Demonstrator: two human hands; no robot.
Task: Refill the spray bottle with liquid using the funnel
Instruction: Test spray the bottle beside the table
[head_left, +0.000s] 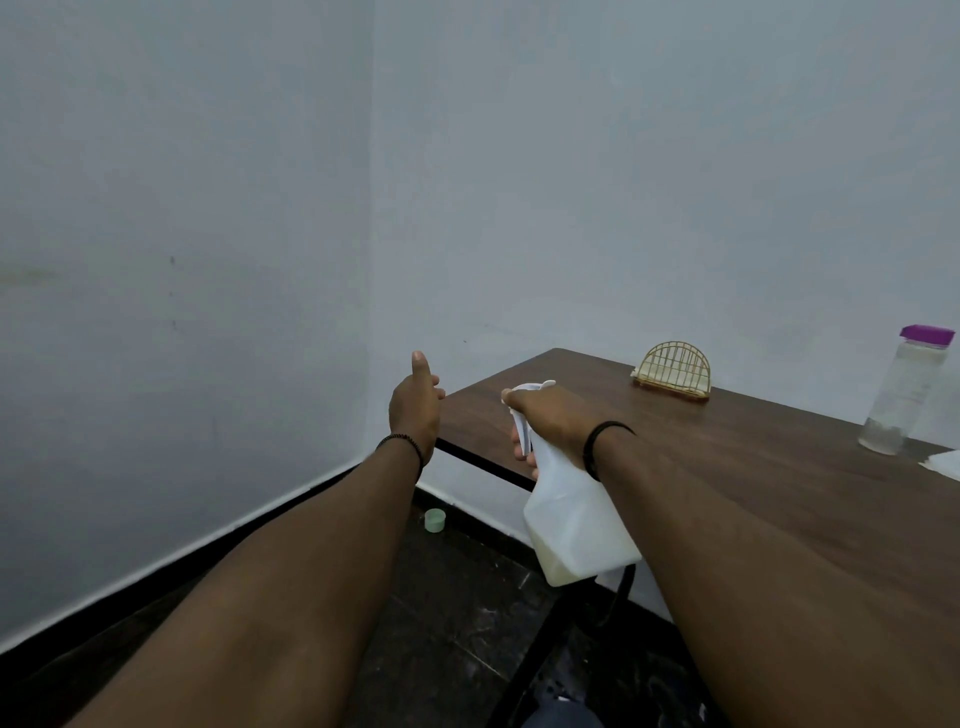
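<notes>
We hold the spray bottle (576, 514) in our right hand (550, 423), off the near-left corner of the bench (727, 467), above the floor (457, 597). Its long axis tilts, nozzle up and away, base down toward us, with a little pale liquid at the bottom. Our fingers wrap its neck at the trigger, head still on. Our left hand (415, 410) is loose and empty, thumb up, just left of the bottle and the nearer hand to twist off the head. No funnel shows. A clear jar (906, 395) with a purple lid stands well to the right on the bench, a wire holder (674, 370) at the back; a green cap (435, 520) lies on the floor.
</notes>
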